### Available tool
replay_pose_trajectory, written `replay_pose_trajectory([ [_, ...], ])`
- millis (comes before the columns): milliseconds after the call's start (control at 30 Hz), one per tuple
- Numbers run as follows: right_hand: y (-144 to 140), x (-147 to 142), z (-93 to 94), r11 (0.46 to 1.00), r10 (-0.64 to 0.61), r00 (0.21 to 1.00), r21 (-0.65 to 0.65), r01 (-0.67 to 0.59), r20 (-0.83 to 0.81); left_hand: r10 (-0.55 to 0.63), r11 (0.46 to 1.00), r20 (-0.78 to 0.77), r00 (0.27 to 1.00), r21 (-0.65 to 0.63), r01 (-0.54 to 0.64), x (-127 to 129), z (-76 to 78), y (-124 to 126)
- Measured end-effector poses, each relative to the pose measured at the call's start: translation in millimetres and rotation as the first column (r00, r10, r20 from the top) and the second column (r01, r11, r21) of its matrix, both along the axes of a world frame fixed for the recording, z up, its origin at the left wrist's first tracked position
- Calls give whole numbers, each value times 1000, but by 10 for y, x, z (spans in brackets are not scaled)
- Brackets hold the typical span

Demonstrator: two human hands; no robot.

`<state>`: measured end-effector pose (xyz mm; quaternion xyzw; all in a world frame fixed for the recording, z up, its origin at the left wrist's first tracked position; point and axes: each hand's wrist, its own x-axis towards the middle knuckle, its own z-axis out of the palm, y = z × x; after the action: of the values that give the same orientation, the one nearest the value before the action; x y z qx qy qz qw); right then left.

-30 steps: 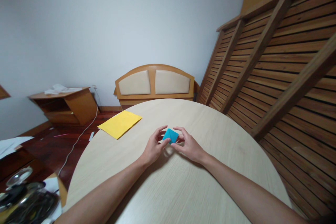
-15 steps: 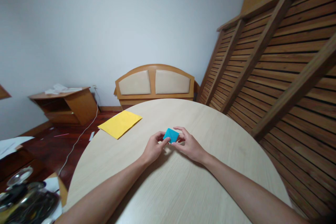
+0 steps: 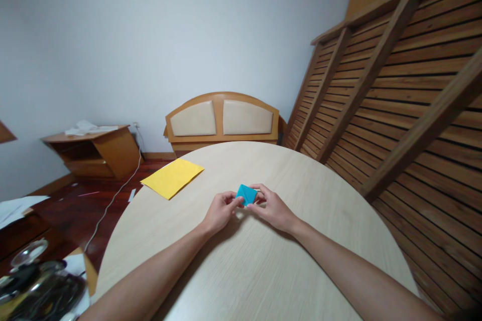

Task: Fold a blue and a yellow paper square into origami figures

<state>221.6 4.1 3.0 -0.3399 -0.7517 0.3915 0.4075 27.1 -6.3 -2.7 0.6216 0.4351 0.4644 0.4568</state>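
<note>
- The small blue folded paper [image 3: 246,194] sits low over the round table [image 3: 263,271], a little past its middle, pinched between both hands.
- The left hand [image 3: 220,212] has thumb and fingers closed on the near-left corner of the blue folded paper; the right hand [image 3: 271,208] is curled in from the other side, its fingertips [image 3: 259,192] pressing the right edge. Both are gripping it, neither is open.
- As I judge it, the grip is all at the edges, so a hard squeeze could buckle the blue folded paper and put a crease where none is wanted.
- If one hand pulls while the other holds, the thin sheet might tear along an existing fold; I cannot see how many layers there are.
- Whether its underside touches the table is hidden by the fingers, so pressing down could skew it if it is tilted.
- The yellow sheet [image 3: 172,177] lies well to the left of the blue folded paper and farther off, overhanging the table's edge; a sweep of the left forearm might knock it to the floor.
</note>
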Motion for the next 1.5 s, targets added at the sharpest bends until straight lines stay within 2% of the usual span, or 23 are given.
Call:
replay_pose_trajectory([
  [267,7,12,28,1000,6,999,-23,-7,-31,-94,993,32,995,-65,96,3,36,-25],
  [533,-25,27,40,998,20,1000,-55,-21,-14,-96,994,-14,995,-49,95,23,22,-22],
  [733,-11,23,13,1000,9,1000,-16,-9,2,-72,997,-85,994,-12,71,3,46,-23],
  [967,-9,14,10,1000,-8,1000,9,8,28,-48,998,-149,988,37,54,7,-2,-14],
  [1200,-14,20,25,1000,5,999,-2,-5,46,-65,998,-159,985,4,67,9,5,-8],
  [1500,3,46,1,997,55,998,-49,-54,28,-73,996,-173,982,30,79,34,-3,-17],
])
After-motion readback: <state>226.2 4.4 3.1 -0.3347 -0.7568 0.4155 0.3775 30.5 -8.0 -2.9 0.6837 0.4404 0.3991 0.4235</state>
